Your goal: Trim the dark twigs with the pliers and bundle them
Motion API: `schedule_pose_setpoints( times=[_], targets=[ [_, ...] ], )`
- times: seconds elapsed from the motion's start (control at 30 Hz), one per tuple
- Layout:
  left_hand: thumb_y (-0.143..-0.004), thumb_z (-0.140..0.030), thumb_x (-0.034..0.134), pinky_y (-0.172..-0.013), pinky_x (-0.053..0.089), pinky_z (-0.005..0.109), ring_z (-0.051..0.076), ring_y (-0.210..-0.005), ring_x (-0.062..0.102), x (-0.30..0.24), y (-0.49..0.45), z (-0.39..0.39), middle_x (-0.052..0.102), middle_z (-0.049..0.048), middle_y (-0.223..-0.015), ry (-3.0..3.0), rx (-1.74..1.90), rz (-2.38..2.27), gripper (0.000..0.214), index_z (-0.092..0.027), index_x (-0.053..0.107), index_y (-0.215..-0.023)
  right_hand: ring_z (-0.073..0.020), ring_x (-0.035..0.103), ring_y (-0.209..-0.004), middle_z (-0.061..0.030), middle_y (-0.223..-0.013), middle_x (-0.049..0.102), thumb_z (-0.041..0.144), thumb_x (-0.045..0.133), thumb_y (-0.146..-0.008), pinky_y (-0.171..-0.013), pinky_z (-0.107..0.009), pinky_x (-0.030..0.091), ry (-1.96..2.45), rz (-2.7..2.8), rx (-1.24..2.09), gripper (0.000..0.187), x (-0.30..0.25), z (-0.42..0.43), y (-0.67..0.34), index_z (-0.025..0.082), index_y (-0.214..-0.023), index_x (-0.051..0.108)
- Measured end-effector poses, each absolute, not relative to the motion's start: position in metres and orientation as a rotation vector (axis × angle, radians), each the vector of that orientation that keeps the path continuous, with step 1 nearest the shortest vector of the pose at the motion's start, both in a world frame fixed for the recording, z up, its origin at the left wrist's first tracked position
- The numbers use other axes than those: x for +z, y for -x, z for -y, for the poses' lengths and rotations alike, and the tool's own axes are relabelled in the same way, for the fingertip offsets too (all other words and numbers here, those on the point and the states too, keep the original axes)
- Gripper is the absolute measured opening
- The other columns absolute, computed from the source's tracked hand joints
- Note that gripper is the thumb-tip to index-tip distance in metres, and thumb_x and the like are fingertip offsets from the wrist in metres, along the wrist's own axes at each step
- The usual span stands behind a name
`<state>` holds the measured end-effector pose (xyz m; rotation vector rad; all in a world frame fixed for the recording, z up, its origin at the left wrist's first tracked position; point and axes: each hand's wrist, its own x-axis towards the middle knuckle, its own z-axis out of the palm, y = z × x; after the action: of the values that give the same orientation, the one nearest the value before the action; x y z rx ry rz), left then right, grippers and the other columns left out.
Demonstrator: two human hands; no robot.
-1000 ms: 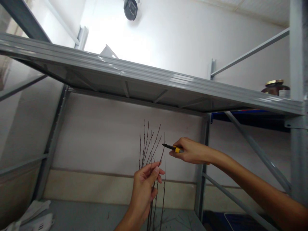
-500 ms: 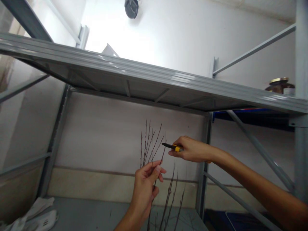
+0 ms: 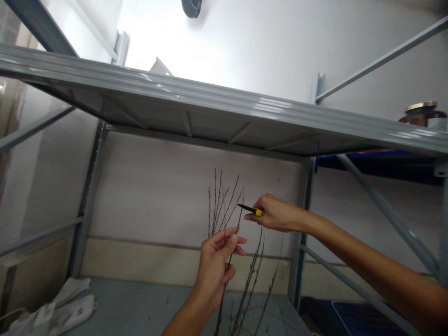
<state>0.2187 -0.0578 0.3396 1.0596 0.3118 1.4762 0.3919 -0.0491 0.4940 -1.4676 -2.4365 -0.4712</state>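
Bare twigs (image 3: 214,210) gripped mid-stem in left hand (image 3: 214,266), fingers curled nearly closed around the stems, thin tips raised above the hand and lower ends angled down toward lower steel shelf deck (image 3: 140,303); right hand (image 3: 278,213) closed around slim black-and-yellow tool (image 3: 252,210), black tip held just beside the upper twigs, exact kind of tool too small to tell. Grey steel shelf (image 3: 196,116) seen overhead, gold-lidded jar (image 3: 422,114) at far right on it, crumpled white material (image 3: 52,312) left on lower deck
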Motion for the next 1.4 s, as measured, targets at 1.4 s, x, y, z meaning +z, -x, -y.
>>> schedule_pose_setpoints(
  times=[1.4],
  targets=[
    [-0.089,-0.041,0.069,-0.053,0.06,0.027,0.035,-0.111,0.069,0.308,-0.186,0.052,0.072,0.0224,-0.121,-1.179,1.445,-0.341,0.04,-0.01,0.071,-0.114,-0.0109,0.046,-0.034,0.0028,-0.042,0.052,0.048,0.075,-0.074,-0.033,-0.023,0.036,1.348,2.023,0.303,0.034,0.451,0.033,-0.32,0.017,-0.065,0.065]
  ],
)
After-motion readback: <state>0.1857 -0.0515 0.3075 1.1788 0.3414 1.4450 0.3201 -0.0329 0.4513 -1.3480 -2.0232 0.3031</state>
